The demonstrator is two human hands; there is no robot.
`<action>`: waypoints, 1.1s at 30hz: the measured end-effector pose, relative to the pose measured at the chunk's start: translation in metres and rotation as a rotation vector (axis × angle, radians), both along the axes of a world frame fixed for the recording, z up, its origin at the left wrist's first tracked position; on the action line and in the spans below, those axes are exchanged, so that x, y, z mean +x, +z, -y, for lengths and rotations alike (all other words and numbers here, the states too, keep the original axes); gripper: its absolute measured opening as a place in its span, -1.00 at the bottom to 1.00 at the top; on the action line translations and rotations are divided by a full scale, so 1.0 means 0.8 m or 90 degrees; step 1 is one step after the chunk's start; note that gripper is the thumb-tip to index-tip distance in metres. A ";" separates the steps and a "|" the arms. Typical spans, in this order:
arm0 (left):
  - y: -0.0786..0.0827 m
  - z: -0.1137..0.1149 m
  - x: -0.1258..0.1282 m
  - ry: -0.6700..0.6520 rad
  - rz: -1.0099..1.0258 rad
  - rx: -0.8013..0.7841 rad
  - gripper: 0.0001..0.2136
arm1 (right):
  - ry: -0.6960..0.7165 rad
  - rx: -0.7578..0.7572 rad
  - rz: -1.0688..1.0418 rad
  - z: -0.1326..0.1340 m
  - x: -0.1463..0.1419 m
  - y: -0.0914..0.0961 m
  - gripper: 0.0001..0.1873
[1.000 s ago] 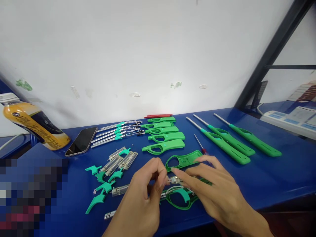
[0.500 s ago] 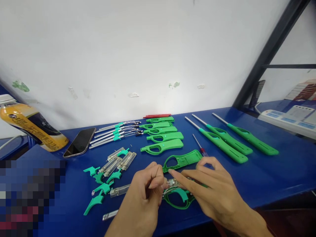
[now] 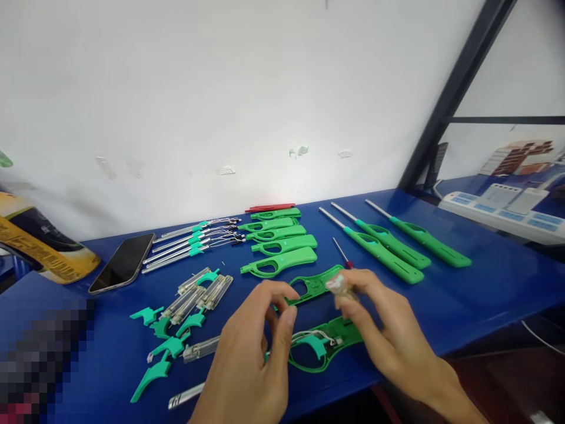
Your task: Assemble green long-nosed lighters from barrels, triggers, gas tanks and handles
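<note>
My right hand (image 3: 388,335) pinches a small clear lighter part (image 3: 338,284) lifted above the blue table (image 3: 485,282). My left hand (image 3: 251,365) hovers beside it with fingers curled and apart, holding nothing that I can see. Between and below my hands lies an open green lighter half-shell (image 3: 324,347) with a teal trigger and wires inside. A second empty green half-shell (image 3: 315,284) lies just behind it.
Several green handle shells (image 3: 282,241) lie in a row, metal tubes with wires (image 3: 185,244) to their left, teal triggers and clear tanks (image 3: 185,306) nearer. Three finished green lighters (image 3: 388,244) lie right. A phone (image 3: 122,263), a bottle (image 3: 39,244) and a power strip (image 3: 503,209) sit at the edges.
My right hand has lifted the small clear part up and right, off the half-shell. My left hand has let go and opened a little. The view has shifted right.
</note>
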State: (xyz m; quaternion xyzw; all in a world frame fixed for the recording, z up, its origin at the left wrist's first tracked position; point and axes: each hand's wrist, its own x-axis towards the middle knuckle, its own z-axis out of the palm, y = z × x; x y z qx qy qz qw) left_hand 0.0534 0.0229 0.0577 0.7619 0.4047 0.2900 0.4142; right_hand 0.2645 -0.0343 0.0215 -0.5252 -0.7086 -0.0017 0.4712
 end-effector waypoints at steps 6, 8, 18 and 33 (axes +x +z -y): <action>-0.020 -0.002 -0.003 -0.094 -0.198 0.218 -0.78 | -0.051 -0.070 -0.020 0.010 0.022 0.000 -0.88; -0.024 -0.004 -0.009 -0.107 -0.243 0.252 -0.75 | -0.012 -0.099 0.026 0.011 0.027 0.002 -0.91; -0.032 0.001 -0.014 -0.171 -0.343 0.330 -0.70 | 0.169 -0.232 0.156 0.002 0.040 0.013 -0.78; -0.037 0.007 -0.008 -0.130 -0.341 0.424 -0.64 | 0.158 -0.095 0.307 0.000 0.023 0.005 -0.65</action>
